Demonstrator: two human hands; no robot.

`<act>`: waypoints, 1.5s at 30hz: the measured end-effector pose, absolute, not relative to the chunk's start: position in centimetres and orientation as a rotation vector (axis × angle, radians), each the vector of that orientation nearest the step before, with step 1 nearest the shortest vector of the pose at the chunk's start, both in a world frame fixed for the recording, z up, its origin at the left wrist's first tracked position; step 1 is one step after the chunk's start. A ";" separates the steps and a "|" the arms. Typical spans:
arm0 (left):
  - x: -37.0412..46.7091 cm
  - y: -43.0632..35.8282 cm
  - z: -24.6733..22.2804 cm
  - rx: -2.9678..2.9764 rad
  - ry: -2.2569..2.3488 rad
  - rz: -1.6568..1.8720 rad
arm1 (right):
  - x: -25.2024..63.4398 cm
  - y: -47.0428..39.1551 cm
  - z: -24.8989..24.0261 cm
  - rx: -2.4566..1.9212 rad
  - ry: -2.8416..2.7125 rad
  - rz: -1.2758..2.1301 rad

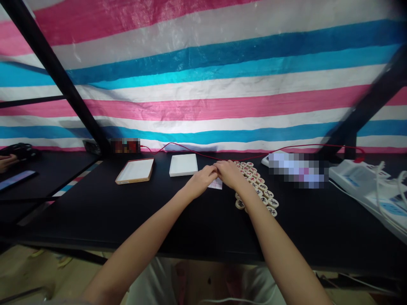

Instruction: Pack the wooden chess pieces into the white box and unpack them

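My left hand [205, 177] and my right hand [228, 173] meet above the middle of the black table, fingertips bent and close together. Between and below them shows part of a pale paper sheet [216, 184]; both hands' fingers close on its far part, which they hide. Right beside my right hand lie several round xiangqi pieces [261, 186] in slanting rows, with red characters on the far ones and black on the near ones. My right forearm covers some of them. A shallow white box [183, 165] stands just left of my left hand.
Further left lies a shallow tray-like box part [135, 171] with brown sides and a white inside. Power strips [365, 182] with white cables are at the right. A red cable [190, 149] runs along the back, before a striped sheet [203, 101]. Another person's hand [8, 162] shows far left.
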State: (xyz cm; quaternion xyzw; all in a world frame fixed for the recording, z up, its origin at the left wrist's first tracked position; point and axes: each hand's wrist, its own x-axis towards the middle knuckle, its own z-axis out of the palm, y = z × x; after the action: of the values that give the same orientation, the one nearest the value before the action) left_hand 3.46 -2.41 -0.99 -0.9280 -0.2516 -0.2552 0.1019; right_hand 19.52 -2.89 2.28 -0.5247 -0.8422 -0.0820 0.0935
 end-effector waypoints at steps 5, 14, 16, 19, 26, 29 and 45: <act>3.5 -2.2 -1.3 -2.742 -0.704 -0.715 | 19.5 -2.9 2.0 -1.540 -2.501 -0.243; 3.5 -2.1 -1.3 -2.843 -0.760 -0.654 | 19.3 -2.8 1.8 -1.595 -2.544 -0.264; 3.5 -2.0 -1.4 -2.835 -0.752 -0.648 | 19.3 -2.8 1.8 -1.600 -2.548 -0.266; 3.5 -2.0 -1.5 -2.817 -0.736 -0.627 | 19.3 -2.9 1.8 -1.605 -2.557 -0.258; 3.4 -2.2 -1.2 -2.811 -0.745 -0.582 | 19.3 -2.9 1.7 -1.608 -2.559 -0.260; 3.4 -2.3 -1.1 -2.801 -0.756 -0.562 | 19.4 -2.9 1.6 -1.600 -2.557 -0.259; 3.5 -2.7 -0.6 -2.784 -0.816 -0.410 | 19.2 -3.3 1.2 -1.874 -2.297 -0.476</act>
State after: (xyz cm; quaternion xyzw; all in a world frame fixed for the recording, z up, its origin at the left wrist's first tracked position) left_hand 3.54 -2.74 -0.59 -0.9449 -0.2768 -0.1393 0.1055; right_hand 19.18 -3.30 1.19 -0.6225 -0.7633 -0.1582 0.0695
